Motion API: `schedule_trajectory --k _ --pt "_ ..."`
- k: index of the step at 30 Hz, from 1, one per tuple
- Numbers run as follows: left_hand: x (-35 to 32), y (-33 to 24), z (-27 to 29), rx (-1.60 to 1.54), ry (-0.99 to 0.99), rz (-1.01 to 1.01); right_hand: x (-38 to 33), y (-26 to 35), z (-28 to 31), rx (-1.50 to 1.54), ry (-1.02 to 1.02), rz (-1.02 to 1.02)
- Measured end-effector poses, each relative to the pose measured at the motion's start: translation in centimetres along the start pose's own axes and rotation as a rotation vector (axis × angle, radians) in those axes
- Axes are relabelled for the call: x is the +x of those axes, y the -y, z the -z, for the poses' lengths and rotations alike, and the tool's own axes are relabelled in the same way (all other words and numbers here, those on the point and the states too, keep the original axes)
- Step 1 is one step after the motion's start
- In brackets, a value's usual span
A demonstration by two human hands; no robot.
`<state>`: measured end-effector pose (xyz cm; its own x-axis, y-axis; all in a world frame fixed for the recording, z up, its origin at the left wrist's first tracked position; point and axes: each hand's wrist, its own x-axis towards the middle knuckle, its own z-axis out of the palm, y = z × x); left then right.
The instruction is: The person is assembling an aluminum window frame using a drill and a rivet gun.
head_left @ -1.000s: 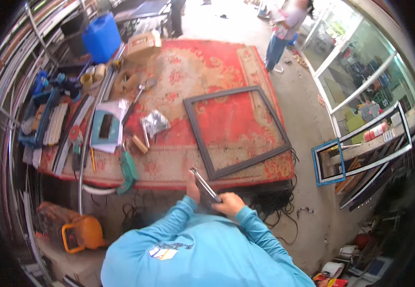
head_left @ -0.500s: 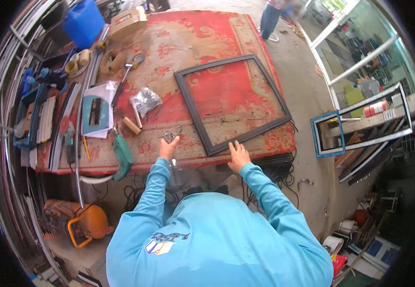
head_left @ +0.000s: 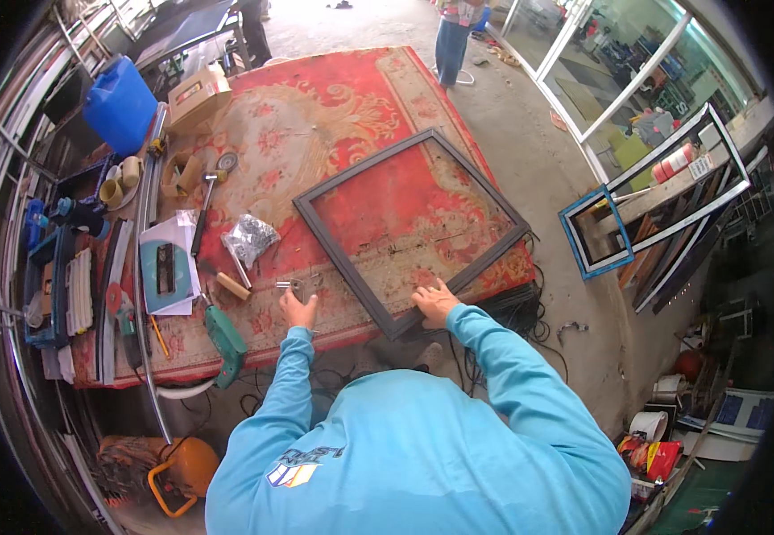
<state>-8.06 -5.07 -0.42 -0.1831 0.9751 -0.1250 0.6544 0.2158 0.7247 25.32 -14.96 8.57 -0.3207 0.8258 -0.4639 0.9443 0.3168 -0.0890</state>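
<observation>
A dark grey rectangular frame point(head_left: 338, 259) lies on the red patterned carpet covering the table, its nearest corner at the front edge. My right hand point(head_left: 436, 303) grips the frame's near bar, thumb and fingers bent over it. To the left, my left hand point(head_left: 298, 310) is low over the carpet. Its thumb and forefinger are apart, just short of a few small metal pieces point(head_left: 290, 284); its palm is hidden. Beyond these pieces are a short wooden cylinder point(head_left: 233, 286) and a clear bag of small parts point(head_left: 249, 239).
A green power drill point(head_left: 224, 343), a hammer point(head_left: 201, 218) and papers point(head_left: 182, 230) lie at left. Behind them stand a blue jerrycan point(head_left: 121, 107) and cardboard box point(head_left: 198, 96). An orange compressor point(head_left: 186, 468) is below left. More frames point(head_left: 596, 232) lean at right. Another person point(head_left: 452, 49) stands beyond.
The view has tilted, so the table appears lower. My right hand's spread fingers have bent over the frame's bar. My left hand has drawn back slightly from the metal pieces.
</observation>
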Motion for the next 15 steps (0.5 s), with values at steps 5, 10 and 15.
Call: schedule_trajectory --k 5,10,15 --pt "1.9 -0.7 2.3 -0.067 0.082 -0.066 -6.0 -0.6 9.9 0.127 -0.595 0.152" --pt "5.7 -5.9 4.9 -0.531 0.158 -0.178 -11.3 -2.1 22.7 -0.074 -0.965 0.24" --pt "9.6 -13.8 5.7 -0.79 0.067 -0.37 -17.7 -2.0 29.0 0.152 -1.152 0.2"
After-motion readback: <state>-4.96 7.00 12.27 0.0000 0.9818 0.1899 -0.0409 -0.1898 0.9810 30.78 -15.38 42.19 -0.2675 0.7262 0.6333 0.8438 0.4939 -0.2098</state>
